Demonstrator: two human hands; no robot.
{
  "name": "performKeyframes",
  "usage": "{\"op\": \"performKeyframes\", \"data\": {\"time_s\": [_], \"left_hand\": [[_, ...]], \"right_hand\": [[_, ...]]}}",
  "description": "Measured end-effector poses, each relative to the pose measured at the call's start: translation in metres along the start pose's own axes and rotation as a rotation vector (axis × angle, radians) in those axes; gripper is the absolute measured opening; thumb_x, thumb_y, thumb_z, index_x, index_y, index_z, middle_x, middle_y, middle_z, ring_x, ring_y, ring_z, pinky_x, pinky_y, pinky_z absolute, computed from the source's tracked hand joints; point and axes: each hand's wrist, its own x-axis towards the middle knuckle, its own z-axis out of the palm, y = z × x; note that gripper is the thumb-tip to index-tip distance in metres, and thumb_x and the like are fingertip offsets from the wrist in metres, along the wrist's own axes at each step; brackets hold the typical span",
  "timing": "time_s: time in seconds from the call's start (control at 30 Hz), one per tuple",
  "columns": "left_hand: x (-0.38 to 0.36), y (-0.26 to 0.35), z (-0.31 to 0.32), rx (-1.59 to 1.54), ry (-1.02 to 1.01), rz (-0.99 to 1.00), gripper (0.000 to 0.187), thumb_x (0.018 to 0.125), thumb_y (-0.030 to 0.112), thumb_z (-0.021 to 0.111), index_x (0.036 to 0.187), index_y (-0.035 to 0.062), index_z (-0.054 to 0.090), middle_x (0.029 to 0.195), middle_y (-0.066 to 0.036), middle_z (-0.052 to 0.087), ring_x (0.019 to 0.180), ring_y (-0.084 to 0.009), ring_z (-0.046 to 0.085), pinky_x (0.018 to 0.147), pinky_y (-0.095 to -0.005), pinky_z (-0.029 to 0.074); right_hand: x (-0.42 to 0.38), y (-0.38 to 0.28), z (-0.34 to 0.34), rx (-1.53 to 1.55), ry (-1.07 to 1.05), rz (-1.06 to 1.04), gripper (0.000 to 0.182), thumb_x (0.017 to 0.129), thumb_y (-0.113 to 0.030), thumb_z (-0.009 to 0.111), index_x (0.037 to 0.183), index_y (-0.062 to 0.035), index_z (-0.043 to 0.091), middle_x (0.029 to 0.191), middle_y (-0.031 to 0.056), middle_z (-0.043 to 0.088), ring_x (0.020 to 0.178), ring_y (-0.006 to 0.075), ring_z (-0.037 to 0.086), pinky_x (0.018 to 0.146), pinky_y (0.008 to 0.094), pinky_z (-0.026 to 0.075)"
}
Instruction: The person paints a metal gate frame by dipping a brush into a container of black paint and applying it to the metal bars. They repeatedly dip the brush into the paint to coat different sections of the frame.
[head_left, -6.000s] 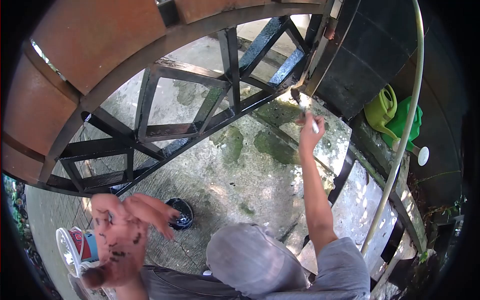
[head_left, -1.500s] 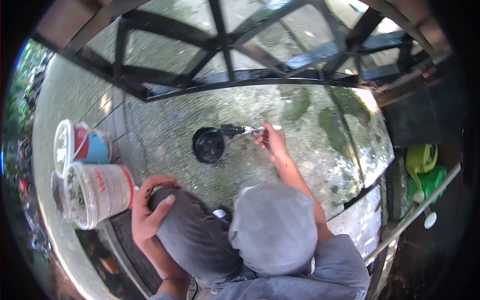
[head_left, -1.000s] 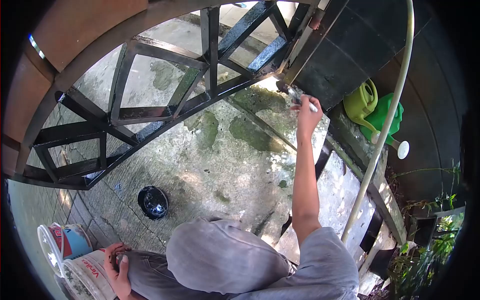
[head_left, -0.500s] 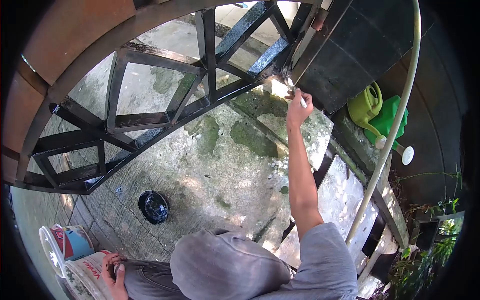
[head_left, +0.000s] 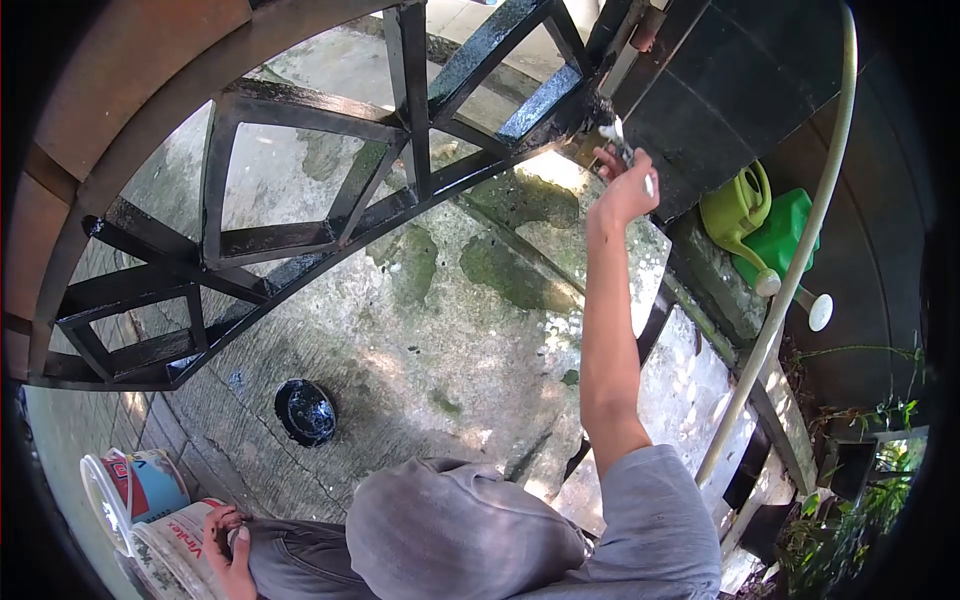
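My right hand [head_left: 625,190] is stretched far forward and grips a paintbrush [head_left: 618,140], whose bristles touch the lower right corner of the black metal gate [head_left: 400,190] next to its post. My left hand [head_left: 232,555] rests low at the left, fingers curled on my grey trouser knee [head_left: 300,560], beside a white bucket [head_left: 175,545]. A small black paint container [head_left: 306,411] sits on the concrete between the gate and my knee.
A red and blue bucket [head_left: 140,485] stands behind the white one at the lower left. A light green watering can [head_left: 735,210] and a darker green one [head_left: 790,240] sit at the right. A pale hose [head_left: 800,260] arcs past them. Mossy concrete lies underfoot.
My right hand carried the brush from the paint container up to the gate's lower right corner, then a little higher along the post. My left hand stayed on my knee.
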Motion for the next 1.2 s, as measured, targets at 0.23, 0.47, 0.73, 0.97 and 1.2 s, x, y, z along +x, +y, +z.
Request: {"op": "performKeyframes", "data": {"time_s": [0.23, 0.47, 0.73, 0.97, 1.2], "left_hand": [[-0.006, 0.011, -0.008, 0.068, -0.069, -0.044, 0.037, 0.097, 0.014, 0.058, 0.13, -0.0027, 0.052, 0.115, -0.008, 0.063, 0.107, -0.0193, 0.056, 0.1, -0.031, 0.039], [-0.003, -0.007, -0.005, -0.042, 0.019, 0.016, 0.035, 0.09, 0.011, 0.063, 0.121, -0.0028, 0.055, 0.105, -0.007, 0.061, 0.097, -0.0157, 0.056, 0.093, -0.03, 0.041], [-0.009, 0.021, -0.013, 0.274, -0.085, -0.104, 0.04, 0.099, 0.022, 0.061, 0.13, -0.0008, 0.055, 0.118, -0.009, 0.065, 0.112, -0.0214, 0.058, 0.106, -0.0332, 0.037], [-0.014, 0.013, -0.014, 0.017, -0.03, -0.099, 0.04, 0.095, 0.013, 0.066, 0.13, -0.0017, 0.055, 0.121, -0.009, 0.064, 0.111, -0.0192, 0.058, 0.103, -0.0319, 0.041], [-0.011, 0.012, -0.019, -0.123, -0.063, -0.155, 0.039, 0.096, 0.013, 0.065, 0.13, -0.0014, 0.055, 0.121, -0.01, 0.064, 0.112, -0.0201, 0.058, 0.103, -0.0314, 0.041]], "right_hand": [[-0.018, 0.06, -0.043, -0.08, 0.234, 0.108, 0.016, 0.09, -0.012, 0.056, 0.087, 0.0022, 0.048, 0.076, 0.0236, 0.069, 0.056, 0.0292, 0.07, 0.042, 0.0274, 0.044], [-0.038, 0.06, -0.029, -0.201, 0.075, 0.071, 0.019, 0.093, -0.012, 0.057, 0.082, -0.0028, 0.044, 0.067, 0.0178, 0.067, 0.055, 0.0221, 0.068, 0.044, 0.0258, 0.044], [-0.033, 0.064, -0.037, -0.246, 0.107, 0.062, 0.016, 0.094, -0.01, 0.056, 0.085, -0.0026, 0.046, 0.072, 0.0186, 0.068, 0.056, 0.0212, 0.068, 0.047, 0.0263, 0.045], [-0.056, 0.054, -0.045, -0.13, 0.083, 0.035, 0.02, 0.095, -0.01, 0.057, 0.08, -0.0042, 0.045, 0.07, 0.0182, 0.067, 0.055, 0.0198, 0.066, 0.049, 0.0273, 0.046], [-0.102, 0.046, -0.046, -0.191, -0.131, 0.064, 0.023, 0.099, -0.011, 0.054, 0.079, -0.005, 0.044, 0.069, 0.0164, 0.067, 0.056, 0.0185, 0.066, 0.049, 0.0273, 0.046]]}}
